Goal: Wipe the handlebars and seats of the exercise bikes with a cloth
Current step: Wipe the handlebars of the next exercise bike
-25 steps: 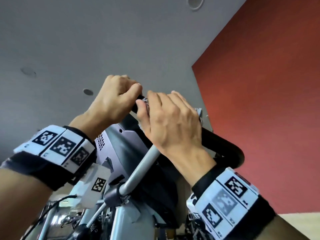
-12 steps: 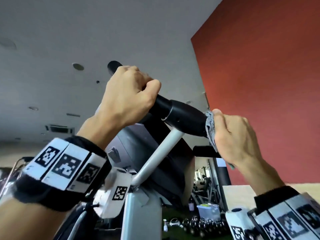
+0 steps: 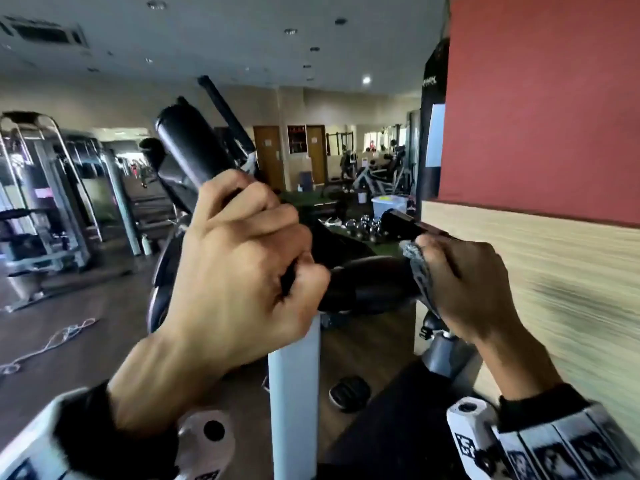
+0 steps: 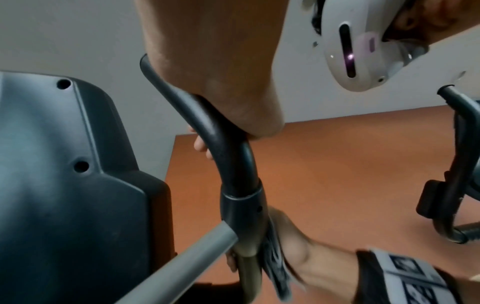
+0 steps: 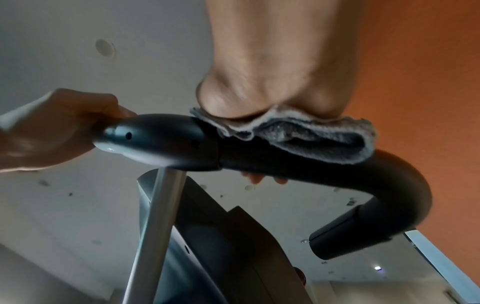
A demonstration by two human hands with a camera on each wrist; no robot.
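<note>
Your left hand (image 3: pixel 239 271) still grips the handlebar (image 5: pixel 324 166) left of the stem. Your right hand (image 3: pixel 474 289), cloth (image 5: pixel 298 135) wrapped round the bar, has slid outward from centre toward the bend; curved end unwiped, seats pending.

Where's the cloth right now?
The cloth is under the right hand, wrapped over the handlebar just right of the centre joint.

Gym room: red wall (image 3: pixel 540 98) at right, pale wood panelling (image 3: pixel 540 271) below it; brown wooden doors (image 3: pixel 268 150) far left of it; recessed ceiling lights (image 3: pixel 366 79); dark floor (image 3: pixel 86 341); weight machines (image 3: pixel 41 188) leftmost.
</note>
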